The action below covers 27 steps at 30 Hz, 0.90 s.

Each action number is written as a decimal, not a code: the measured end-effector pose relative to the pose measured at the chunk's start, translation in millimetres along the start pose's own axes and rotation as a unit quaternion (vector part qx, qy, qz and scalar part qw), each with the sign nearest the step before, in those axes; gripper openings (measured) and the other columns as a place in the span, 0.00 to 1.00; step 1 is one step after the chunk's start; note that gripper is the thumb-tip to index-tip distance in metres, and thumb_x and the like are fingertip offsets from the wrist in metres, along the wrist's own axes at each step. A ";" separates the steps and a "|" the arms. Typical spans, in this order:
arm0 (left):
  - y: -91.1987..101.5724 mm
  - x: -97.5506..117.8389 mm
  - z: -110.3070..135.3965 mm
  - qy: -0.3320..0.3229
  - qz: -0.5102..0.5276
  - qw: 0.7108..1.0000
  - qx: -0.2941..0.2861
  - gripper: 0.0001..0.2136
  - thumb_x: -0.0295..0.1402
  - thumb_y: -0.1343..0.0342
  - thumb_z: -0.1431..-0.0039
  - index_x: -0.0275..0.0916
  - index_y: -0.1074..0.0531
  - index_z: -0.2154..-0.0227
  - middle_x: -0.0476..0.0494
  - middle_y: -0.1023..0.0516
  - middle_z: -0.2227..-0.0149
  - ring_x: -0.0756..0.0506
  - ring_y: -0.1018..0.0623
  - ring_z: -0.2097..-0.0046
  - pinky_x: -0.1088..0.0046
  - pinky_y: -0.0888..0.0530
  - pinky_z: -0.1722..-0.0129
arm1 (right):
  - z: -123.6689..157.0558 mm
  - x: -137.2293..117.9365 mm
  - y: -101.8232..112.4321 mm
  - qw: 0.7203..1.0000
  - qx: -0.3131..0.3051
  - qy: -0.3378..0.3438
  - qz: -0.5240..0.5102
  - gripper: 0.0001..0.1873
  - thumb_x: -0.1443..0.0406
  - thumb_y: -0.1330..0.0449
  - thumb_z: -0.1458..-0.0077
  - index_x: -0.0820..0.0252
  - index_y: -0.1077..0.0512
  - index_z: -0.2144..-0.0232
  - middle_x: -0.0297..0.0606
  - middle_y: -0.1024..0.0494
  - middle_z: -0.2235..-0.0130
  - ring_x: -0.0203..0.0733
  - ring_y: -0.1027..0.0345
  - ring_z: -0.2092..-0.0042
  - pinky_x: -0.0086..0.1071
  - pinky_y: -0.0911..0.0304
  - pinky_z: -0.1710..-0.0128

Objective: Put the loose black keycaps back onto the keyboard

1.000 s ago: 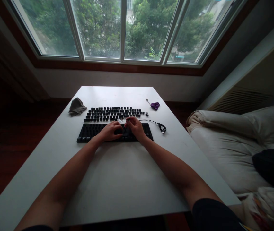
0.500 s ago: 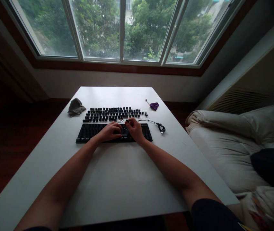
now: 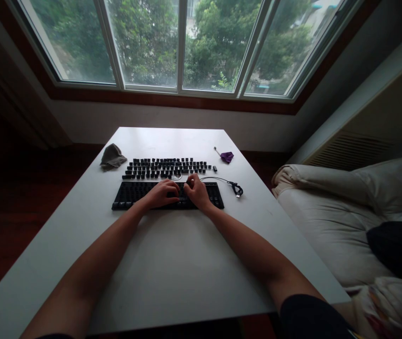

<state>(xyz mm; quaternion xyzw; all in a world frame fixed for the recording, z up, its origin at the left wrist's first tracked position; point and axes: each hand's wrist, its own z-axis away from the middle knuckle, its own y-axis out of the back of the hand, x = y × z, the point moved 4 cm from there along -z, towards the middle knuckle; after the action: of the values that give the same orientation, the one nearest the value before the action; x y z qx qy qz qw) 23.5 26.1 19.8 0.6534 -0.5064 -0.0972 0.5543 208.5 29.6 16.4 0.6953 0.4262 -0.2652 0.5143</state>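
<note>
A black keyboard [image 3: 126,195] lies across the white table. My left hand [image 3: 161,193] rests over the middle of it, fingers loosely curved, thumb apart, holding nothing that I can see. Beside it, on the right part of the keyboard, my right hand [image 3: 197,192] pinches with thumb and fingers. A small black keycap is at those fingertips, mostly lost against the dark keyboard. Behind the keyboard, several loose black keycaps [image 3: 151,165] stand in rows. My hands cover part of the keyboard's middle and right.
A black cable [image 3: 236,188] with a USB plug lies coiled right of the keyboard. At the back left sits a grey cloth [image 3: 112,157]; at the back right, a purple cloth [image 3: 226,157] beside a thin stick [image 3: 217,151]. A cream sofa [image 3: 321,226] stands right of the table [image 3: 172,263].
My right hand's fingertips have lowered slightly toward the keyboard with the keycap. My left hand stays nearly in place. The view has shifted a little.
</note>
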 end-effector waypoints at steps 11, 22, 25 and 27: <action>-0.8 -1.1 1.0 -0.002 0.006 1.000 0.005 0.09 0.41 0.37 0.39 0.42 0.20 0.67 0.42 0.20 0.54 0.42 0.26 0.50 0.61 0.30 0.46 | -1.1 9.3 -1.7 0.999 0.034 -0.013 0.006 0.11 0.56 0.43 0.44 0.54 0.35 0.62 0.30 0.27 0.73 0.39 0.32 0.72 0.30 0.38 0.68; -1.6 0.0 0.1 -0.010 -0.004 1.000 0.009 0.08 0.41 0.37 0.40 0.42 0.21 0.67 0.43 0.20 0.54 0.42 0.25 0.51 0.60 0.30 0.46 | -2.3 4.9 -3.3 1.000 -0.014 -0.023 0.005 0.12 0.60 0.45 0.45 0.54 0.33 0.57 0.26 0.29 0.76 0.38 0.34 0.75 0.29 0.41 0.69; -2.4 -0.5 -0.7 -0.008 -0.009 1.000 0.010 0.07 0.39 0.38 0.38 0.42 0.20 0.66 0.42 0.20 0.55 0.42 0.26 0.51 0.60 0.30 0.47 | -0.8 0.6 -4.7 0.999 -0.024 0.000 0.033 0.11 0.62 0.46 0.45 0.54 0.32 0.59 0.26 0.30 0.77 0.38 0.34 0.74 0.29 0.43 0.69; -2.5 -0.8 -1.3 -0.007 -0.011 1.000 0.010 0.07 0.37 0.40 0.37 0.42 0.20 0.65 0.42 0.20 0.55 0.42 0.25 0.52 0.60 0.30 0.47 | 0.8 -2.6 -5.4 0.998 -0.019 0.017 0.062 0.07 0.62 0.45 0.44 0.55 0.32 0.63 0.28 0.29 0.76 0.38 0.34 0.73 0.29 0.44 0.69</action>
<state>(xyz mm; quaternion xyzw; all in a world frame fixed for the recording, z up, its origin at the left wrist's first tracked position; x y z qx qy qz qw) 25.4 27.2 17.8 0.6635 -0.5039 -0.1023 0.5434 202.6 28.6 15.6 0.7151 0.3954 -0.2130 0.5356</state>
